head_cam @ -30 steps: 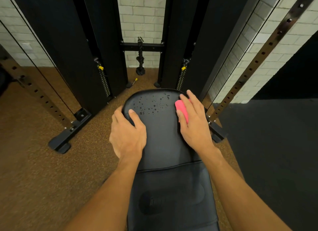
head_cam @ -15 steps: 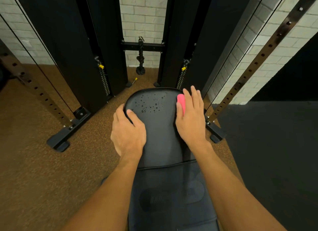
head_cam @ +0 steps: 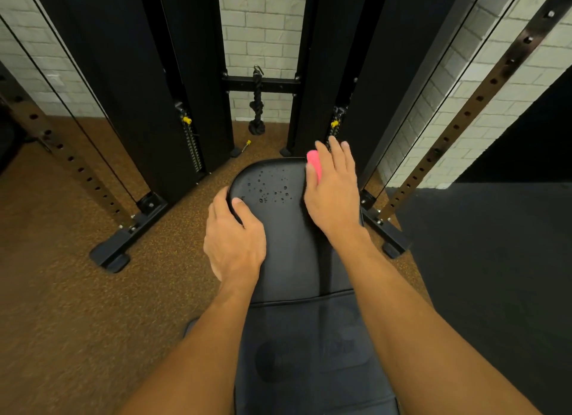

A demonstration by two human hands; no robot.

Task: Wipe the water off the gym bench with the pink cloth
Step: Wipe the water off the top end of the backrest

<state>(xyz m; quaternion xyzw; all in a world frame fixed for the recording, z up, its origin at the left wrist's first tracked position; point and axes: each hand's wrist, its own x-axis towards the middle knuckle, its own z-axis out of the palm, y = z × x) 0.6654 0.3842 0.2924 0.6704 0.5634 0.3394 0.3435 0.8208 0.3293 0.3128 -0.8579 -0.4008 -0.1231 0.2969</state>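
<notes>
Two hands are on the bench (head_cam: 291,260), well apart, one at each side of its far pad. The left hand (head_cam: 233,238) grips the left edge, thumb on top and fingers curled over the side, I'd guess to steady the pad while the other hand works. The right hand (head_cam: 332,191) lies flat with straight fingers, pressing the pink cloth (head_cam: 314,165) down at the far right corner of the pad. Only a strip of pink shows beside the forefinger; the rest is hidden under the hand. The water drops (head_cam: 272,188) are scattered across the far end between the two hands and look untouched. The wiping seems barely begun, with the cloth just right of the wet patch, a sensible place to start a sweep leftward.

Room is fair. The pad is bare from cloth to thumb, though the thumb sits close to the nearest drops and may need lifting. The rounded far edge is just past the cloth, so a push forward would run off it toward the black columns (head_cam: 133,74) standing on the floor (head_cam: 77,306) beyond. A drilled post (head_cam: 464,114) slants past on the right, apart from the bench.
</notes>
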